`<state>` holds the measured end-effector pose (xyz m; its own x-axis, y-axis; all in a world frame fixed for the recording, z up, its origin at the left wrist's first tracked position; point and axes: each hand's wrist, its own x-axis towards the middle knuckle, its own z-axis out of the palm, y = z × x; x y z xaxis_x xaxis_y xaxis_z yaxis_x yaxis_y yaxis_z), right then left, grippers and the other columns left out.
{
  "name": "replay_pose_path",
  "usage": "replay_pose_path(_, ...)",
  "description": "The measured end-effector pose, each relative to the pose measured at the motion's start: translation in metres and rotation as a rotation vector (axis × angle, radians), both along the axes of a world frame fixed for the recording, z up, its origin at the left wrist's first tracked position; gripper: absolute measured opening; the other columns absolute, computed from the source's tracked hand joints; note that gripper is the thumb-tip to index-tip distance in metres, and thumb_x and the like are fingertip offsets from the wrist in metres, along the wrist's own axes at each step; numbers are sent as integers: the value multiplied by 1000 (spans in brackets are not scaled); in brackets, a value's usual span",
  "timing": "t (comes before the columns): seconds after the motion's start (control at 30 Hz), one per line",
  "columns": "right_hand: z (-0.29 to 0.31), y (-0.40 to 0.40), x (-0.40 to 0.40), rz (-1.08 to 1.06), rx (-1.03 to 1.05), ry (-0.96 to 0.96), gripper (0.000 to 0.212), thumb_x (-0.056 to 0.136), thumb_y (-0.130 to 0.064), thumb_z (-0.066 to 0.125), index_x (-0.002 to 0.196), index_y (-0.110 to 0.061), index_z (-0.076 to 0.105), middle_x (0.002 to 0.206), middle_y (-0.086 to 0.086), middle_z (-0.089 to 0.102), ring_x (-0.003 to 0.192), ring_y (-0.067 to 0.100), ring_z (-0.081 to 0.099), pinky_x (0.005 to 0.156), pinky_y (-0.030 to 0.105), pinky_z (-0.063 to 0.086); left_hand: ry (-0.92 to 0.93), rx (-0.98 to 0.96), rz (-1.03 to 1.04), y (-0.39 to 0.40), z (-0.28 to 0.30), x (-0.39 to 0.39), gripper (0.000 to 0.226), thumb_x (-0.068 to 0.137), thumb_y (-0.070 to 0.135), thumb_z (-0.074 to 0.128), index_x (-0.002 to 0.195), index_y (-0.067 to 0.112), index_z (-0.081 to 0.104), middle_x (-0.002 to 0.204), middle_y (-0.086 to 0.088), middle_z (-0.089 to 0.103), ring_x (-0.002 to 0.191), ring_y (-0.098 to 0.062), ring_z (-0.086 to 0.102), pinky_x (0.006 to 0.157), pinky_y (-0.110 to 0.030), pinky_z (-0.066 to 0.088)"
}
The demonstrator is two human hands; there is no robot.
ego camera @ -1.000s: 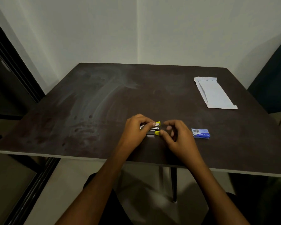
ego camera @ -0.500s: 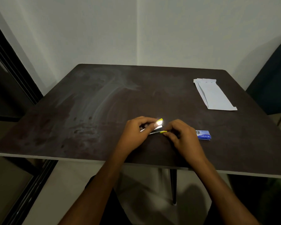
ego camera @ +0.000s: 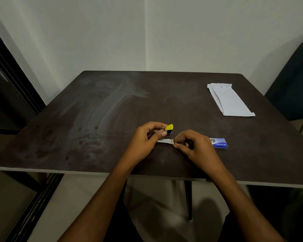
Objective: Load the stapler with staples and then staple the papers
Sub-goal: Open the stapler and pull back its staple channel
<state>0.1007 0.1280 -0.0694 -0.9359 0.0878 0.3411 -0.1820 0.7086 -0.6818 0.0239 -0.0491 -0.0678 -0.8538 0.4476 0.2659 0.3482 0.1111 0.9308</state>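
A small stapler (ego camera: 166,132) with yellow tips lies opened near the table's front middle. Its top arm is raised, and the metal staple tray (ego camera: 164,141) sticks out below it to the right. My left hand (ego camera: 145,138) grips the stapler body from the left. My right hand (ego camera: 191,145) pinches the yellow end of the tray's pusher. A blue staple box (ego camera: 219,143) lies just right of my right hand. The folded white papers (ego camera: 229,100) rest at the back right of the table.
The dark brown table (ego camera: 103,110) shows pale wipe smears on its left half. A dark chair back (ego camera: 294,81) stands at the right edge. White walls meet in a corner behind, and a dark door frame (ego camera: 10,79) runs along the left.
The stapler has opened: its yellow-tipped top arm has swung up in my left hand, and my right hand has drawn the pusher end out to the right.
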Motion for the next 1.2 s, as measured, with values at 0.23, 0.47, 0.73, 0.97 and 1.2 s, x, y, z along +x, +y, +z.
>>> replay_pose_path(0.23, 9, 1, -1, 53, 141, -59, 3, 81, -17, 71, 81, -14, 70, 89, -2, 66, 82, 8, 59, 73, 10, 44, -17, 71, 8, -3, 2, 0, 21, 91, 21, 61, 104, 37, 65, 107, 4, 70, 100, -18, 65, 91, -25, 51)
replay_pose_path(0.47, 26, -19, -13, -51, -75, 82, 21, 80, -22, 73, 100, -20, 70, 88, -8, 67, 76, 7, 59, 65, 7, 43, 20, 109, -28, -4, 5, 2, 20, 94, 6, 54, 112, 14, 59, 111, -8, 61, 97, -6, 57, 86, -16, 48)
replay_pose_path(0.73, 30, -43, -23, -28, -366, 106, 15, 79, -13, 74, 94, -18, 73, 83, -13, 73, 76, -3, 68, 69, 11, 51, -18, 167, -42, -6, 3, 3, 19, 96, -1, 49, 113, 4, 52, 101, -1, 61, 94, -3, 59, 84, -13, 49)
replay_pose_path(0.97, 33, -41, -26, -31, -349, 96, 16, 78, -13, 74, 93, -17, 76, 85, -3, 76, 81, 13, 71, 79, 34, 57, -10, 201, -55, -6, 1, 0, 29, 93, -3, 54, 121, 3, 51, 109, -8, 59, 103, -14, 58, 92, -22, 50)
replay_pose_path(1.2, 32, -41, -27, 17, -382, 85, 15, 81, -9, 72, 93, -16, 74, 83, -10, 73, 80, 0, 70, 76, 18, 55, 5, 211, -45, -5, 0, 0, 27, 92, 4, 50, 118, 6, 49, 111, -7, 57, 106, -10, 57, 93, -19, 47)
